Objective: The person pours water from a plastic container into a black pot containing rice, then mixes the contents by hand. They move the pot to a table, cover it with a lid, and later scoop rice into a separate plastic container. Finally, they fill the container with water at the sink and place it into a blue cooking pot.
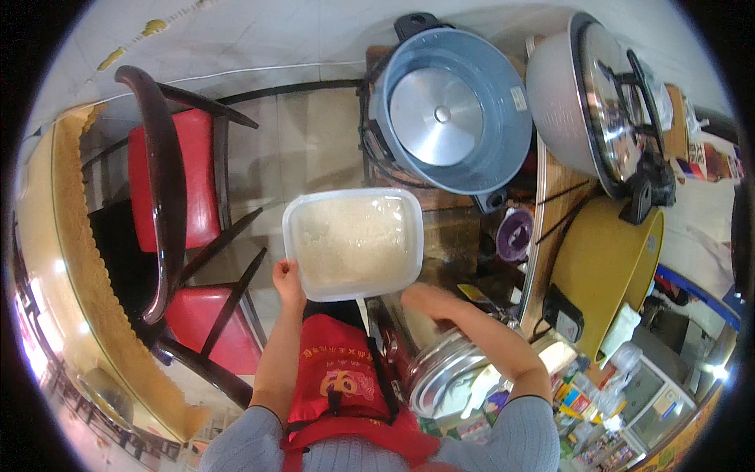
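A white translucent plastic tub (354, 193) is held out in front of my red apron (339, 360). In it lie pale grains that look like rice (354, 245), with a glossy, watery surface. My left hand (289, 284) grips the tub's near left corner, fingers curled at the rim. At the near right corner, my right hand (429, 302) holds the tub; its fingertips are hidden. Beyond the tub, to the right, stands a large blue-grey cooker body (501, 141) with a round metal plate (436, 112) at its bottom and black side handles.
A big pot with a shiny lid (607, 100) and an olive-yellow pot (596, 265) stand on the right-hand counter. Red-seated chairs (203, 171) are on the left by a cloth-edged table (71, 194). Near my right elbow sits a round metal vessel (433, 377).
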`<control>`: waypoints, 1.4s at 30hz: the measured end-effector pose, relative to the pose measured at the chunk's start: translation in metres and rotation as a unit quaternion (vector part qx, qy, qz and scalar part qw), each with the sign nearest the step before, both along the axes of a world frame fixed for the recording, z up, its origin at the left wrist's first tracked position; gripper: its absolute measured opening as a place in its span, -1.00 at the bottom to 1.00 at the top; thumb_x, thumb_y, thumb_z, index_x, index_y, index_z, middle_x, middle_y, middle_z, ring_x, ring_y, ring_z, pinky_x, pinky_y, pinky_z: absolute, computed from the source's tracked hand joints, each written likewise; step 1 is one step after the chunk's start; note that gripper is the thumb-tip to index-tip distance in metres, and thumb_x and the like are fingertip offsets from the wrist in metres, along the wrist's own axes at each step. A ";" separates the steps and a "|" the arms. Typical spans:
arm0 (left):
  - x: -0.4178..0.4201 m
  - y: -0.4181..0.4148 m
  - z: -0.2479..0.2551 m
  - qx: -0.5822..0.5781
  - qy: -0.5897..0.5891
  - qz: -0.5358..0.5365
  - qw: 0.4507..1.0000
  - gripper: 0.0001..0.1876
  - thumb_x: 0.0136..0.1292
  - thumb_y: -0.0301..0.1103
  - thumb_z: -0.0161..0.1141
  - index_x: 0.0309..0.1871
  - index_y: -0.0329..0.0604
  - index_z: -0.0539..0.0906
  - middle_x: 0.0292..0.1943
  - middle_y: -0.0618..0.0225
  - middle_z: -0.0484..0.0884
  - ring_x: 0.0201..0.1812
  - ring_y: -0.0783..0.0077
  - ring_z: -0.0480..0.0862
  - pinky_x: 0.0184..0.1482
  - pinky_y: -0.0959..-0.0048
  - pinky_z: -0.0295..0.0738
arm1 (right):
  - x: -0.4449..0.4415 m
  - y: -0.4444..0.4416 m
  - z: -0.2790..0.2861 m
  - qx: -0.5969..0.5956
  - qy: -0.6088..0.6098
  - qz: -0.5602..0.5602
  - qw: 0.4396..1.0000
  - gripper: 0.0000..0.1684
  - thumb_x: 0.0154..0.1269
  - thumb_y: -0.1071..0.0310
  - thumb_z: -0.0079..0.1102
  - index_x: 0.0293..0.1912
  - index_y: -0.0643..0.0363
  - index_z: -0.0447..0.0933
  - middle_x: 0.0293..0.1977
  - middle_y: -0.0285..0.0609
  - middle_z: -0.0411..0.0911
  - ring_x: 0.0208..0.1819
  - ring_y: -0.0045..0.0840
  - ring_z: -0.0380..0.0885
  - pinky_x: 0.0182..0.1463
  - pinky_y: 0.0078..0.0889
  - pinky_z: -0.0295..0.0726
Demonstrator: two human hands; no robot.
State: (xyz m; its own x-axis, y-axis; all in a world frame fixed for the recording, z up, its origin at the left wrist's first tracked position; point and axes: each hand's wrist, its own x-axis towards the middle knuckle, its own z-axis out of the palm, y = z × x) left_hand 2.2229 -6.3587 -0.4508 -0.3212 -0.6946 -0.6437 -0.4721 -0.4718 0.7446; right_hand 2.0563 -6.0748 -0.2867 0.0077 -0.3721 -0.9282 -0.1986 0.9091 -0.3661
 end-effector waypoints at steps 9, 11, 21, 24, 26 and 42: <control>-0.007 0.009 0.002 0.013 0.025 0.015 0.999 -0.93 0.23 -0.49 0.18 -0.31 -0.20 0.49 -0.48 0.57 0.42 -0.45 0.70 0.35 -0.36 0.65 0.26 | 0.027 -0.014 0.016 0.045 -0.028 0.295 0.954 0.09 0.13 -0.50 -0.19 0.43 0.04 -0.03 0.45 -0.04 -0.21 0.48 -0.10 -0.29 0.44 0.13 -0.30; -0.007 0.011 0.003 0.006 0.011 0.008 1.000 -0.93 0.23 -0.49 0.18 -0.31 -0.20 0.49 -0.48 0.56 0.43 -0.45 0.70 0.35 -0.36 0.65 0.27 | 0.029 -0.013 0.016 0.041 -0.029 0.300 0.953 0.10 0.12 -0.50 -0.18 0.43 0.06 -0.03 0.45 -0.03 -0.20 0.47 -0.08 -0.28 0.43 0.16 -0.29; 0.000 0.025 -0.001 -0.005 0.004 0.019 1.000 -0.93 0.24 -0.46 0.17 -0.29 -0.22 0.50 -0.46 0.51 0.48 -0.45 0.67 0.40 -0.36 0.63 0.32 | 0.075 -0.021 0.013 0.019 -0.026 0.351 0.936 0.10 0.11 -0.48 -0.16 0.40 0.14 0.05 0.44 0.03 -0.15 0.45 0.02 -0.25 0.39 0.28 -0.25; 0.000 0.027 0.000 -0.002 -0.004 0.020 1.000 -0.93 0.24 -0.46 0.17 -0.28 -0.22 0.51 -0.46 0.51 0.48 -0.45 0.66 0.41 -0.36 0.62 0.32 | 0.088 -0.033 0.011 0.024 -0.054 0.337 0.940 0.06 0.13 -0.47 -0.18 0.40 0.09 0.07 0.44 0.00 -0.13 0.46 0.00 -0.25 0.39 0.31 -0.28; -0.004 0.029 0.005 0.011 -0.005 0.031 0.999 -0.93 0.24 -0.47 0.17 -0.28 -0.22 0.51 -0.46 0.51 0.49 -0.44 0.66 0.41 -0.36 0.62 0.32 | 0.079 -0.035 0.011 0.021 -0.075 0.280 0.957 -0.07 0.20 -0.40 -0.23 0.35 0.07 0.19 0.42 0.00 -0.07 0.43 -0.01 -0.13 0.38 0.19 -0.06; 0.007 0.048 -0.005 -0.008 0.023 0.029 0.999 -0.92 0.20 -0.47 0.20 -0.30 -0.22 0.52 -0.44 0.50 0.49 -0.40 0.66 0.42 -0.30 0.61 0.34 | -0.049 0.041 -0.146 0.023 0.350 -0.297 0.888 -0.62 0.23 0.19 0.03 -0.18 0.38 0.42 -0.11 0.23 0.45 -0.04 0.00 0.47 0.03 -0.06 0.46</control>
